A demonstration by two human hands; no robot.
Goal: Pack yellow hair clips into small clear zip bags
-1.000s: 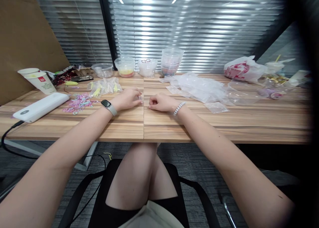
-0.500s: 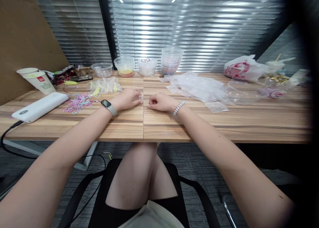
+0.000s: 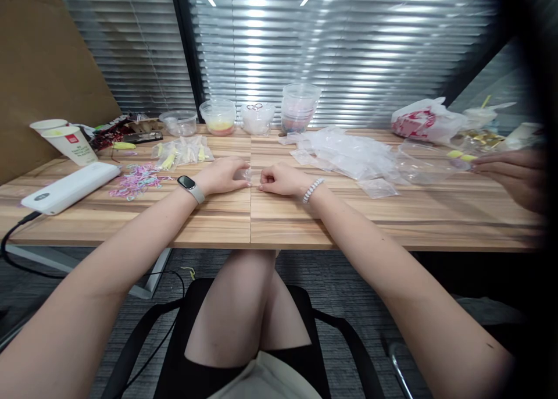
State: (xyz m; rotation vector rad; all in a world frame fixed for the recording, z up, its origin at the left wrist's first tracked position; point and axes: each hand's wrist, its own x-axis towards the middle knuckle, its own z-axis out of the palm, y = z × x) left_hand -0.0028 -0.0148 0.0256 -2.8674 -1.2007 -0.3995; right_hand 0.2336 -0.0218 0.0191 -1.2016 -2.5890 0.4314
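My left hand [image 3: 223, 175] rests on the wooden table just left of the seam, its fingers curved round a small clear plastic piece [image 3: 248, 174], too faint to name surely. Just across the seam, my right hand [image 3: 281, 179] lies on its side with the fingers curled in; what they hold, if anything, is hidden. Behind my left hand is a clear bag with yellow pieces [image 3: 183, 150]. A tangle of pink and blue bands [image 3: 137, 181] lies farther left. To the right of my right hand spreads a heap of clear plastic bags [image 3: 349, 152].
Clear tubs [image 3: 218, 118] stand along the back, one with scissors [image 3: 254, 106] on top. A white power bank [image 3: 72, 186] and paper cups [image 3: 72, 145] are at left. Another person's hand [image 3: 514, 175] holds yellow pieces [image 3: 461, 156] near a clear container [image 3: 422, 163] at right.
Another person's hand with yellow pieces has come in from the right. My left fingers have parted slightly around the clear piece. My right hand has hardly moved.
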